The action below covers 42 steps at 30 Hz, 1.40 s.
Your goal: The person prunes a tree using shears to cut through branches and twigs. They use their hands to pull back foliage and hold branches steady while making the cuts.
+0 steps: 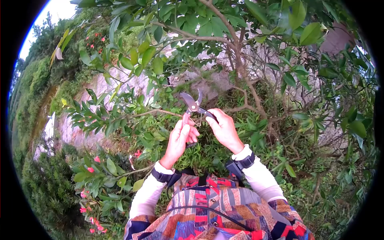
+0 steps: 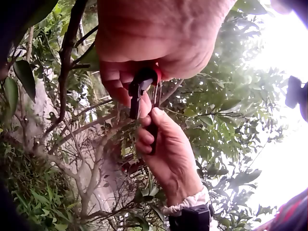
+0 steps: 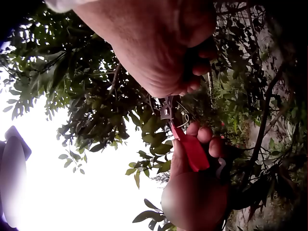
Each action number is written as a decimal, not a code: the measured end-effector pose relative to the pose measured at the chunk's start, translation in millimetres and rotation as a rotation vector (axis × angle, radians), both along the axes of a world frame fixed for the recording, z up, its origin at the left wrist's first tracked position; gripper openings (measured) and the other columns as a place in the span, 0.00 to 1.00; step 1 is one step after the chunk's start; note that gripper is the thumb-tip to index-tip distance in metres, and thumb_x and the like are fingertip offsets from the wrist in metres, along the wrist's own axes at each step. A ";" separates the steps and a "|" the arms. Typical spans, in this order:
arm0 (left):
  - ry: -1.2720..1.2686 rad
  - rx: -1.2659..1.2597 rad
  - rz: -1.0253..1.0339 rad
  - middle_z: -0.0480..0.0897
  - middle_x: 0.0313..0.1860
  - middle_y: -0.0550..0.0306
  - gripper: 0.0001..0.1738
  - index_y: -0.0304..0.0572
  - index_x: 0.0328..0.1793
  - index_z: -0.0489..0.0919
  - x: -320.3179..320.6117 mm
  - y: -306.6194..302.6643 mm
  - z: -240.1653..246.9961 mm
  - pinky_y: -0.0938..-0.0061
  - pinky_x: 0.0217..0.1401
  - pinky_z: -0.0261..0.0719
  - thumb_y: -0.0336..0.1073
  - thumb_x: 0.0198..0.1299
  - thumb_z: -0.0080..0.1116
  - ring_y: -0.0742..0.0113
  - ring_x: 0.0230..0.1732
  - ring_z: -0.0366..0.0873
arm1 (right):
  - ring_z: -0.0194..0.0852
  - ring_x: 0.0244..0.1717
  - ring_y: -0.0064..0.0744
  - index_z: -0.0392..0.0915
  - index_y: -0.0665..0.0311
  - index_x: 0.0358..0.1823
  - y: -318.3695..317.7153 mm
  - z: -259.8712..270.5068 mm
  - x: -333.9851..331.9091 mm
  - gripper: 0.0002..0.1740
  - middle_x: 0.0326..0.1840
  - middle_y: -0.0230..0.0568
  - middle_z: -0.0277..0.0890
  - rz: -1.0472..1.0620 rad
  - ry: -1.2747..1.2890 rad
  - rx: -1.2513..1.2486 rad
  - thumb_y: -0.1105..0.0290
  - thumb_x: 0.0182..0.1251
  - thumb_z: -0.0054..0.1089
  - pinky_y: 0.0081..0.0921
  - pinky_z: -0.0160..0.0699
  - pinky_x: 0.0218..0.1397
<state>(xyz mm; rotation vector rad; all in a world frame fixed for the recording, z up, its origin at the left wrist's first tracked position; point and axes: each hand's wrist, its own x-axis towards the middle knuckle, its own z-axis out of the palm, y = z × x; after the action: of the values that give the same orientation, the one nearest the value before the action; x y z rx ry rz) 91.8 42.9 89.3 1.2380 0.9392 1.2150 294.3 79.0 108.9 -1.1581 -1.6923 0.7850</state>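
Observation:
A pair of pruning shears (image 1: 193,107) is held up between both hands, its curved blades spread apart and pointing away from the body. My left hand (image 1: 178,139) grips one handle; the right wrist view shows that handle as red (image 3: 195,151), with the fingers and thumb around it. My right hand (image 1: 225,130) holds the other handle, whose dark side (image 2: 153,134) appears between thumb and fingers in the left wrist view. Between the handles, a thin wire spring (image 1: 200,120) is visible. Part of the shears is hidden behind the near hand in each wrist view.
A thin leafy branch (image 1: 160,112) reaches in from the left, passing close to the left hand and shears. Behind stands a forked trunk (image 1: 239,60) with leaves overhead. Red flowers (image 1: 91,170) grow at lower left, and a pale rocky slope (image 1: 86,138) lies beyond.

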 end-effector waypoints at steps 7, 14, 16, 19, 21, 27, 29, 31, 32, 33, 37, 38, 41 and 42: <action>-0.106 0.011 -0.102 0.86 0.38 0.50 0.17 0.39 0.59 0.71 1.6 -4.2 3.9 0.74 0.42 0.82 0.47 0.85 0.44 0.68 0.34 0.82 | 0.85 0.47 0.57 0.77 0.59 0.60 0.1 -3.6 0.1 0.15 0.51 0.49 0.83 -0.038 -0.173 0.106 0.64 0.76 0.60 0.47 0.82 0.49; 0.211 0.256 -0.173 0.86 0.47 0.49 0.47 0.29 0.76 0.67 -2.6 -3.3 18.5 0.69 0.51 0.82 0.71 0.76 0.45 0.65 0.43 0.84 | 0.81 0.39 0.39 0.77 0.66 0.60 0.4 -6.1 7.3 0.14 0.45 0.47 0.83 -0.099 0.162 0.036 0.70 0.79 0.59 0.32 0.80 0.48; 0.166 0.267 -0.133 0.86 0.47 0.49 0.47 0.29 0.76 0.68 2.9 -3.1 14.8 0.68 0.51 0.81 0.71 0.77 0.45 0.66 0.43 0.84 | 0.84 0.41 0.44 0.77 0.65 0.61 10.1 3.7 19.8 0.14 0.49 0.46 0.83 -0.159 0.109 0.176 0.70 0.78 0.59 0.34 0.80 0.48; 0.015 0.219 -0.147 0.84 0.43 0.55 0.35 0.30 0.72 0.72 10.9 -6.6 21.0 0.76 0.41 0.81 0.58 0.79 0.52 0.72 0.36 0.81 | 0.85 0.43 0.50 0.77 0.64 0.61 11.5 21.6 32.4 0.15 0.51 0.45 0.82 -0.136 0.035 0.302 0.71 0.78 0.59 0.36 0.81 0.47; 0.075 0.132 -0.231 0.84 0.43 0.56 0.29 0.31 0.68 0.75 7.3 -6.6 29.9 0.79 0.38 0.80 0.53 0.79 0.56 0.74 0.35 0.80 | 0.85 0.43 0.50 0.78 0.62 0.62 3.4 27.3 31.1 0.15 0.51 0.45 0.82 -0.007 -0.056 0.265 0.71 0.77 0.59 0.37 0.82 0.46; 0.001 0.178 -0.187 0.84 0.41 0.61 0.19 0.36 0.58 0.80 1.8 -1.4 16.1 0.80 0.33 0.78 0.46 0.78 0.58 0.78 0.32 0.79 | 0.84 0.44 0.50 0.79 0.58 0.62 2.3 13.0 15.6 0.15 0.47 0.45 0.81 0.013 0.010 0.234 0.69 0.77 0.60 0.38 0.81 0.45; -0.049 0.087 -0.220 0.84 0.41 0.62 0.16 0.37 0.58 0.80 -0.9 -5.0 16.1 0.80 0.34 0.79 0.44 0.78 0.59 0.78 0.33 0.79 | 0.84 0.44 0.51 0.80 0.57 0.62 2.6 7.8 9.8 0.15 0.47 0.45 0.81 0.011 -0.005 0.219 0.69 0.78 0.60 0.38 0.80 0.46; -0.103 0.005 -0.252 0.84 0.41 0.63 0.14 0.38 0.57 0.81 -1.1 -5.5 16.9 0.80 0.34 0.79 0.42 0.78 0.59 0.79 0.33 0.79 | 0.84 0.42 0.51 0.81 0.55 0.61 8.2 -5.3 5.5 0.14 0.45 0.45 0.82 -0.005 -0.039 0.226 0.68 0.78 0.59 0.38 0.80 0.44; -0.094 -0.040 -0.229 0.85 0.41 0.62 0.13 0.38 0.58 0.80 -0.2 -6.3 16.1 0.80 0.35 0.80 0.40 0.78 0.59 0.78 0.34 0.80 | 0.82 0.50 0.53 0.76 0.56 0.69 9.4 -12.4 7.1 0.22 0.51 0.47 0.81 0.045 -0.071 0.123 0.59 0.79 0.60 0.45 0.79 0.53; -0.085 -0.089 -0.204 0.85 0.42 0.62 0.12 0.39 0.58 0.80 0.2 -7.9 14.8 0.80 0.35 0.80 0.38 0.77 0.60 0.78 0.34 0.80 | 0.82 0.50 0.53 0.76 0.56 0.69 6.6 -5.7 6.2 0.22 0.51 0.47 0.81 0.051 -0.073 0.123 0.59 0.79 0.60 0.45 0.79 0.53; -0.129 -0.039 -0.142 0.85 0.39 0.62 0.12 0.39 0.59 0.80 2.2 -7.4 15.7 0.79 0.36 0.81 0.37 0.77 0.61 0.75 0.35 0.83 | 0.63 0.77 0.59 0.51 0.62 0.85 -3.8 7.5 4.8 0.57 0.74 0.59 0.67 0.219 -0.181 0.048 0.29 0.70 0.58 0.56 0.57 0.78; -0.133 -0.004 -0.113 0.85 0.37 0.61 0.13 0.39 0.60 0.79 4.3 -6.8 12.6 0.78 0.36 0.82 0.37 0.77 0.61 0.74 0.36 0.84 | 0.60 0.79 0.60 0.48 0.63 0.86 -4.6 4.1 2.6 0.61 0.77 0.61 0.63 0.255 -0.187 0.005 0.28 0.68 0.59 0.54 0.56 0.80; -0.126 -0.047 -0.202 0.85 0.38 0.61 0.13 0.39 0.59 0.77 1.1 -6.6 10.7 0.78 0.35 0.83 0.37 0.77 0.61 0.74 0.35 0.84 | 0.51 0.84 0.63 0.38 0.68 0.88 -5.0 -1.2 1.1 0.70 0.81 0.67 0.54 0.352 -0.142 -0.066 0.24 0.63 0.62 0.53 0.53 0.84; -0.148 -0.057 -0.219 0.85 0.38 0.62 0.12 0.39 0.59 0.76 3.6 -8.1 11.5 0.77 0.33 0.84 0.36 0.77 0.62 0.74 0.34 0.84 | 0.51 0.84 0.63 0.37 0.69 0.88 -7.1 0.6 0.8 0.71 0.81 0.69 0.53 0.395 -0.098 -0.112 0.25 0.63 0.63 0.53 0.52 0.84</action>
<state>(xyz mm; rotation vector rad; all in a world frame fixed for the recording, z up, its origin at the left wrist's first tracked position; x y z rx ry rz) 95.4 34.8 100.7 1.1568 0.7051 1.0830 295.1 71.9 109.6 -0.9589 -2.0135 1.0913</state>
